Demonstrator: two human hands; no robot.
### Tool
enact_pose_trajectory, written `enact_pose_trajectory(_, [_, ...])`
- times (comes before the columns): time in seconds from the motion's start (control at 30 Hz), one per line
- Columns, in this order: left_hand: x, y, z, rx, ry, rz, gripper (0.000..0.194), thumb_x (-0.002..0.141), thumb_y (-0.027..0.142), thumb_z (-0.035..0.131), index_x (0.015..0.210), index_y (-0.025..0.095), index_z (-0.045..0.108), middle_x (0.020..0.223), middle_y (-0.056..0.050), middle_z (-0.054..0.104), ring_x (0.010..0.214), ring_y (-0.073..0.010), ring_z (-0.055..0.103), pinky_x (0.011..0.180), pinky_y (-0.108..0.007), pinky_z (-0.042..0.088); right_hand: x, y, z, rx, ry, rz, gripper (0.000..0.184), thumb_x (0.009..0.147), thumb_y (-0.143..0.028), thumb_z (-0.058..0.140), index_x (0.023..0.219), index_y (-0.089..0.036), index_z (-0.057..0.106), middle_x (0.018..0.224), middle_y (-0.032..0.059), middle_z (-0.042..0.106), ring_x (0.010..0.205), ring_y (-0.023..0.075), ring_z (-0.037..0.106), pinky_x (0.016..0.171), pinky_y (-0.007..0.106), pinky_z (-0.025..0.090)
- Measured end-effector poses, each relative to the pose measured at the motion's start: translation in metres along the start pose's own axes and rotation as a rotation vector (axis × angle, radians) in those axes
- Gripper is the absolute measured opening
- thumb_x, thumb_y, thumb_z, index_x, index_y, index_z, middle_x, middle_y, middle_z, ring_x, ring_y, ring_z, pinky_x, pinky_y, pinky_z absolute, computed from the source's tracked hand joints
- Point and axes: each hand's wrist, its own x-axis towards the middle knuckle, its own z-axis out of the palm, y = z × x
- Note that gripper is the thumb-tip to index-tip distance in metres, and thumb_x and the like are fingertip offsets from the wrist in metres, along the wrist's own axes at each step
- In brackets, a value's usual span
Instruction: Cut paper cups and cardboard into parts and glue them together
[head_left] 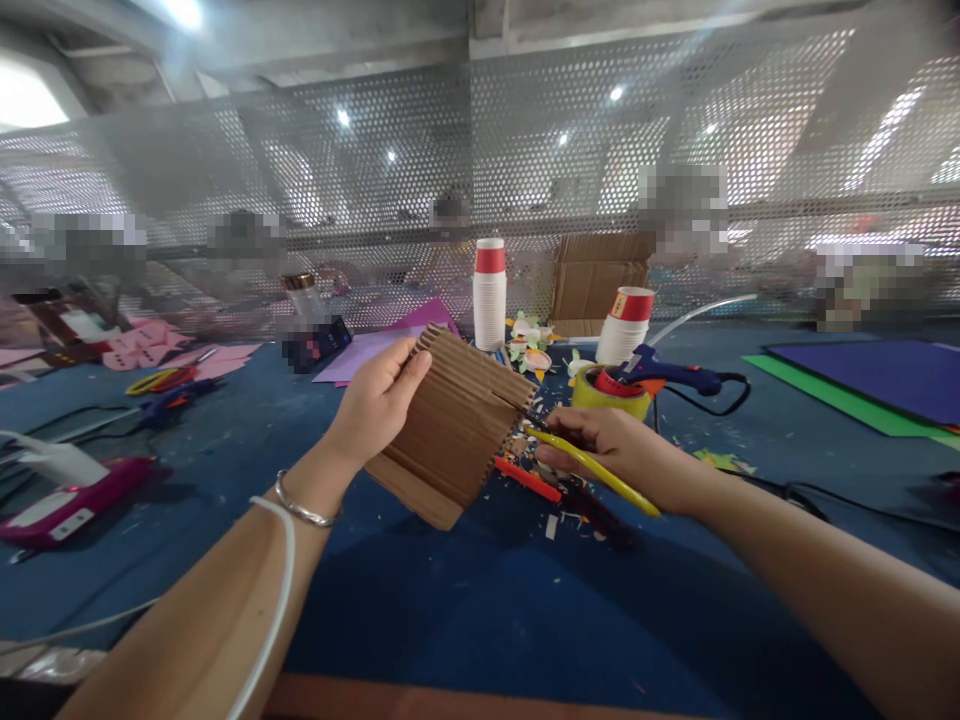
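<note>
My left hand [379, 400] pinches the upper left edge of a brown corrugated cardboard piece [457, 420], thumb on top. The cardboard is tilted above the table, its far and right edges jagged. In my right hand [600, 440] is a pair of yellow-handled scissors [592, 470]. Their dark blades meet the right edge of the cardboard; how far apart the blades are I cannot make out. Below the right hand lie an orange-red cutter-like tool [529, 480] and scattered paper scraps [551, 526].
Stacked paper cups [490, 300] and a second cup stack [624, 330] stand behind. A blue glue gun [675, 375] rests on a yellow tape roll [611, 395]. A power strip [75, 505] lies left, coloured sheets [877, 380] right. A perforated metal screen [390, 190] borders the table's back.
</note>
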Motion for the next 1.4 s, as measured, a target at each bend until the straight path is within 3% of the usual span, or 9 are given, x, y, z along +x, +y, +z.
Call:
enact_pose_trajectory(0.2, [0.0,-0.002,0.0,0.044,0.015,-0.007,0.032,0.1,0.042,0.04,0.082,0.022,0.057,0.078,-0.002,0.061,0.081,-0.0211,0.056,0.07,-0.032,0.04,0.0,0.001,0.005,-0.045,0.002,-0.017,0.041,0.091,-0.055,0.055,0.069,-0.021,0.047,0.066,-0.0036,0.042,0.062,0.0129,0.04,0.056,0.027,0.027])
enact_pose_trajectory(0.67, [0.001,-0.004,0.002,0.008,-0.1,-0.032,0.033,0.099,0.04,0.038,0.081,0.02,0.057,0.077,-0.002,0.061,0.092,-0.0224,0.061,0.081,-0.033,0.043,-0.001,-0.009,0.01,-0.074,-0.027,0.048,0.044,0.09,-0.058,0.052,0.067,-0.021,0.044,0.062,-0.004,0.046,0.056,0.0118,0.044,0.052,0.026,0.028])
enact_pose_trajectory(0.93, [0.003,-0.013,0.004,-0.078,-0.105,-0.019,0.035,0.1,0.044,0.041,0.099,0.02,0.066,0.095,-0.002,0.07,0.098,-0.022,0.063,0.089,-0.034,0.046,-0.004,-0.012,0.01,-0.007,0.028,0.012,0.046,0.088,-0.055,0.057,0.062,-0.021,0.04,0.054,-0.006,0.042,0.048,0.0092,0.04,0.048,0.024,0.026])
enact_pose_trajectory(1.13, [0.002,-0.011,0.006,-0.044,-0.09,-0.01,0.039,0.099,0.046,0.041,0.101,0.018,0.069,0.092,-0.004,0.071,0.098,-0.024,0.063,0.089,-0.036,0.048,-0.003,-0.013,0.012,-0.077,0.051,-0.005,0.047,0.089,-0.059,0.054,0.063,-0.021,0.043,0.058,-0.0039,0.046,0.052,0.0105,0.043,0.049,0.024,0.027])
enact_pose_trajectory(1.4, [0.001,-0.014,0.01,-0.207,-0.176,-0.049,0.044,0.098,0.049,0.044,0.124,0.021,0.066,0.116,-0.004,0.073,0.108,-0.0263,0.063,0.099,-0.041,0.046,-0.003,-0.01,0.016,-0.134,0.079,0.005,0.043,0.091,-0.055,0.051,0.066,-0.019,0.055,0.061,0.0003,0.058,0.054,0.0131,0.052,0.05,0.025,0.031])
